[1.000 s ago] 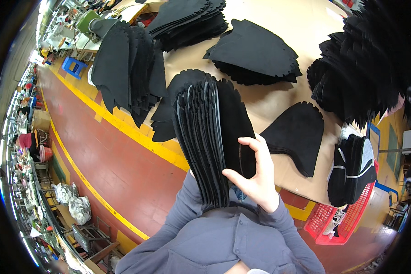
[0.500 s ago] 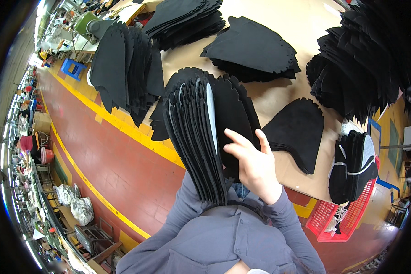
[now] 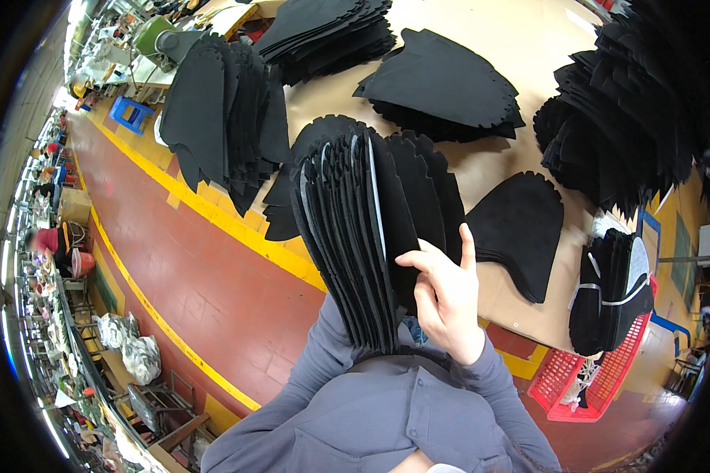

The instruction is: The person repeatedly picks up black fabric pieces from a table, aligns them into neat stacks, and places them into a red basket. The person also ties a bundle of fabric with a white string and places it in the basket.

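Observation:
A thick stack of black cut fabric pieces (image 3: 341,244) with scalloped tops stands on edge in front of my body. Pale edges show between some of its layers. My left sleeve (image 3: 314,347) runs up behind this stack, which hides my left hand. At the stack's right side is my right hand (image 3: 448,298), with fingers apart. Its fingertips are by the rightmost black pieces (image 3: 430,177), which lean away from the rest; whether they touch cannot be made out. To the right of that hand, a curved black piece (image 3: 525,229) lies flat on the brown tabletop (image 3: 497,292).
More black piles lie around: one at left (image 3: 221,110), one at the back (image 3: 327,35), one at centre (image 3: 446,87) and a tall one at right (image 3: 623,118). A tied black bundle (image 3: 607,292) rests above a red basket (image 3: 556,386). A blue stool (image 3: 130,114) stands on the floor.
My right hand has shifted slightly right and down. The rightmost pieces have spread further from the stack. The whole view has moved a little.

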### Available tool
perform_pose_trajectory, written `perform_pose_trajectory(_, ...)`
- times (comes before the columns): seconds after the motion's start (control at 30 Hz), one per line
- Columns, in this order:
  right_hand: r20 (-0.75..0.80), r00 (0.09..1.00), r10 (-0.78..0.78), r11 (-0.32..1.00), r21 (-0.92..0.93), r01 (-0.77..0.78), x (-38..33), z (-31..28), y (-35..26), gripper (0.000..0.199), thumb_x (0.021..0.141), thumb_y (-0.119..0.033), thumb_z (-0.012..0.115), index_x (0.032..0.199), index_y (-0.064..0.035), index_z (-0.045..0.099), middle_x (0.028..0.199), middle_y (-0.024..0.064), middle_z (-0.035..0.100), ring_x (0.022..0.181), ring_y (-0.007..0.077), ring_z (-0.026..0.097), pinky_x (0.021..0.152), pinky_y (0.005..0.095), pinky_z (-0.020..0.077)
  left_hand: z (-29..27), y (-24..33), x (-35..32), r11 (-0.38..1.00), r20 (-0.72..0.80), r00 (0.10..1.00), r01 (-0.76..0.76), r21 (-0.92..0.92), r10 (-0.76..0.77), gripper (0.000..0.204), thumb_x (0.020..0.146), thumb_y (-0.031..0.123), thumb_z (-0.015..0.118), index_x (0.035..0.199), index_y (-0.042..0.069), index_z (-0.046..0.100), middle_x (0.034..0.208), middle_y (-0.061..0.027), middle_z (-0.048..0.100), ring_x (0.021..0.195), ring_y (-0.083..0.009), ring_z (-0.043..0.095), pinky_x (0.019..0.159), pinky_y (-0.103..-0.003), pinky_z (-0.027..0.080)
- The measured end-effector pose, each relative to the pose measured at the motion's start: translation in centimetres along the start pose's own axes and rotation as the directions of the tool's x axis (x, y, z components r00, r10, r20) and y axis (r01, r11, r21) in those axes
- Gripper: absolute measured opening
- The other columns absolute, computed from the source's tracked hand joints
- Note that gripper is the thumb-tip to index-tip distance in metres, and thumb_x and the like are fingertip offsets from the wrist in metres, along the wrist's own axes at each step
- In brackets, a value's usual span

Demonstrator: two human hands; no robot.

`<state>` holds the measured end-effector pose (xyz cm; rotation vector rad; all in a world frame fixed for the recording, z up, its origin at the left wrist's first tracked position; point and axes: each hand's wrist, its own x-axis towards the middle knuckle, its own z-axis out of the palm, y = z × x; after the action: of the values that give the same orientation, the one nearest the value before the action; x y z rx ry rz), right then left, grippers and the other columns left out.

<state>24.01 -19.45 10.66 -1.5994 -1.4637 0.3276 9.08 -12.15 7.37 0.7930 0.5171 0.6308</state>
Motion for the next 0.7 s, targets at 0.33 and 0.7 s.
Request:
perform_pose_trajectory(0.33, -0.050, 0.998, 0.037, 0.999, -0.001, -0.037, -0.3, 0.2, 0.0, 0.037, 0.079, -0.013, 0.069, 0.115, -0.0056, 0.061, 0.117, 0.0122, 0.067, 0.117, 0.0291, 0.062, 0.116, 0.0575, 0.0166, -0.7, -1.2, -0.3, 1.000, -0.006, 1.000, 0.011, -0.021, -0.012, 0.040, 0.097, 0.016, 0.059, 0.133, 0.001, 0.050, 0.128, -0.0103, 0.058, 0.112, -0.0192, 0.059, 0.094, -0.028, 0.052)
perform_pose_trajectory(0.7, -0.061, 0.998, 0.016, 0.980, -0.199, -0.028, 0.4, 0.6, -1.6, 0.039, 0.076, -0.016, 0.074, 0.115, -0.0144, 0.064, 0.118, -0.0019, 0.066, 0.137, 0.0293, 0.041, 0.115, 0.0666, -0.0002, -2.3, -1.8, 0.6, 0.998, -0.022, 0.999, 0.031, -0.047, -0.032, 0.040, 0.097, 0.016, 0.059, 0.133, 0.002, 0.051, 0.128, -0.0101, 0.058, 0.112, -0.0195, 0.059, 0.095, -0.029, 0.051)
